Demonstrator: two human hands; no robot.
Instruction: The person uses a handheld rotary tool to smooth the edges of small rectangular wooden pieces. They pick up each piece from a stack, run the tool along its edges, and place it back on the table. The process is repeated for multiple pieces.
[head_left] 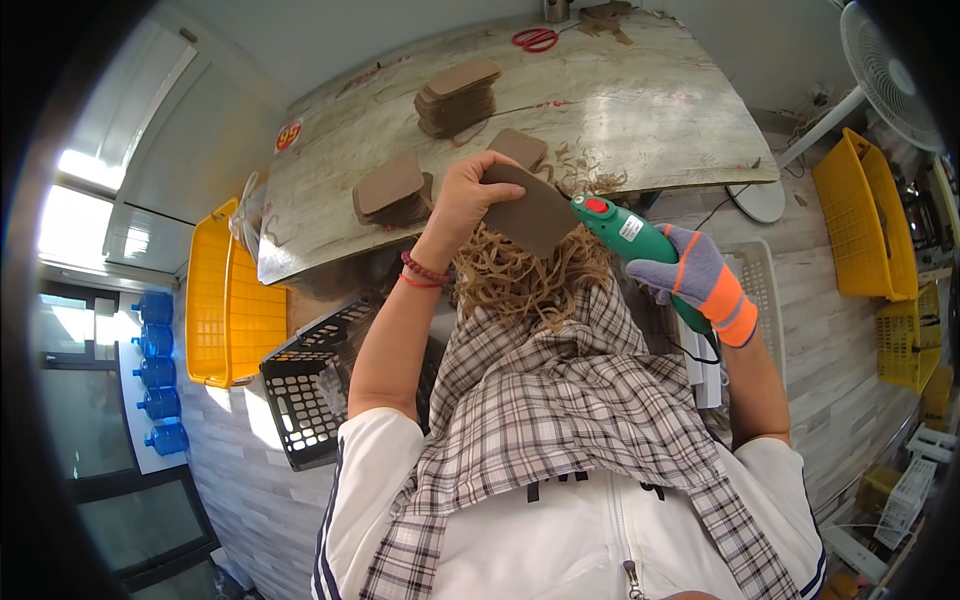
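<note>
My bare left hand (468,205) pinches a flat brown piece with rounded corners (530,212) between thumb and fingers, above my lap. In a grey and orange glove, my right hand (708,285) grips a green corded power tool (632,235) with a red switch. The tool's front end is at the piece's right edge; whether it touches cannot be made out. Thin brown trimmed strips (530,275) lie heaped on my checked apron (560,400) below. On the table are a tall stack of similar pieces (457,95), a lower stack (390,188) and a further piece (520,147), partly hidden.
Red-handled scissors (536,40) and brown scraps (606,20) lie at the far edge of the worn table (660,95). Crates stand around me: yellow (222,310) and black (300,395) at left, yellow (862,215) at right. A white fan (880,65) stands far right.
</note>
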